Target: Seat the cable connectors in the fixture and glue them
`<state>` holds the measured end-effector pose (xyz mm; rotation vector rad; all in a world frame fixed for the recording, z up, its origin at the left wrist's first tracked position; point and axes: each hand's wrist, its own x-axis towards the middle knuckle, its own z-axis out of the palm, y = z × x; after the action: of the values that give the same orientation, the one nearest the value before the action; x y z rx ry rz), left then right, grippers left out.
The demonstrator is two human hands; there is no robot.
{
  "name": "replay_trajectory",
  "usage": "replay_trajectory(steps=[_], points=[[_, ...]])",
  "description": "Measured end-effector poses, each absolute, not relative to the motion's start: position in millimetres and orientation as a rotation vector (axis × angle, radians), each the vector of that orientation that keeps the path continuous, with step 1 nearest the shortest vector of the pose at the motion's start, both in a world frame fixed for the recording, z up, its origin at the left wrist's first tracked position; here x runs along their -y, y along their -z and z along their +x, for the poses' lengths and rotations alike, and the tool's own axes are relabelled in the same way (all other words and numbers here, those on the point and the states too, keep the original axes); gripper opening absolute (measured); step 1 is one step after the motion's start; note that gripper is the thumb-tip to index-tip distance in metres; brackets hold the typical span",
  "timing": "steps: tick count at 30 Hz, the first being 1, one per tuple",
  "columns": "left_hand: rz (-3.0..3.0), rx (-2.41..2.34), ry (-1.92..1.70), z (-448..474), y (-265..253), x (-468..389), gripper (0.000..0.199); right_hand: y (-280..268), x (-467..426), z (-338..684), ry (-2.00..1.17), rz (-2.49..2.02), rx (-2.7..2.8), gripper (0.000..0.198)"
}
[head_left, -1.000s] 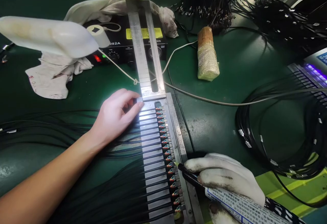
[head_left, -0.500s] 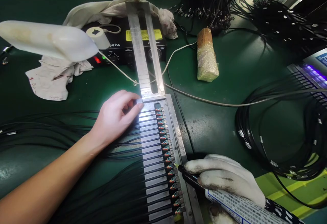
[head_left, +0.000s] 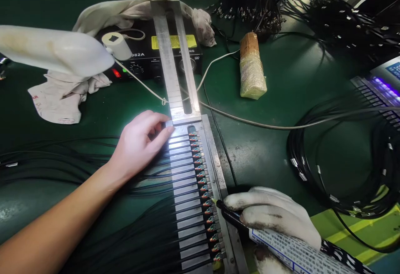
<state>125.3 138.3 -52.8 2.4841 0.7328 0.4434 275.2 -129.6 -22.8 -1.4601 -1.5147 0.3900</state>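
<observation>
My bare left hand (head_left: 137, 138) grips the left edge of a slotted metal jig (head_left: 183, 182) near its upper end, thumb and forefinger against the metal. Several black cables lie side by side across the jig, their small connectors (head_left: 202, 175) with coloured wires lined up in the groove on the right. In a stained white glove, my right hand (head_left: 278, 215) is closed around a glue syringe (head_left: 281, 245) with a printed label and a black front. Its thin greenish tip is at one connector around the row's middle; whether it touches is too small to tell.
Behind the jig stands a black controller box (head_left: 137, 68) with cloth draped over it. A white lamp-like arm (head_left: 56, 51) reaches in from the left. To the right are a wrapped block (head_left: 252, 68), coiled cables (head_left: 296, 157) and a purple-lit fixture (head_left: 386, 88).
The view has shifted slightly. The syringe tip stays at about the same connector, and my left hand keeps its place on the jig.
</observation>
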Motion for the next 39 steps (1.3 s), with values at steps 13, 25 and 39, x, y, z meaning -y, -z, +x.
replay_trajectory(steps=[13,25,39], points=[[2.488,-0.735,-0.434,125,52,-139,0.03,25,129,277,-0.378,-1.47,1.532,0.029],[2.494,-0.743,-0.446,125,55,-139,0.033,23,137,271,-0.183,-1.386,1.548,0.028],[2.488,-0.738,-0.451,124,56,-140,0.032,24,140,267,-0.36,-1.472,1.518,0.034]])
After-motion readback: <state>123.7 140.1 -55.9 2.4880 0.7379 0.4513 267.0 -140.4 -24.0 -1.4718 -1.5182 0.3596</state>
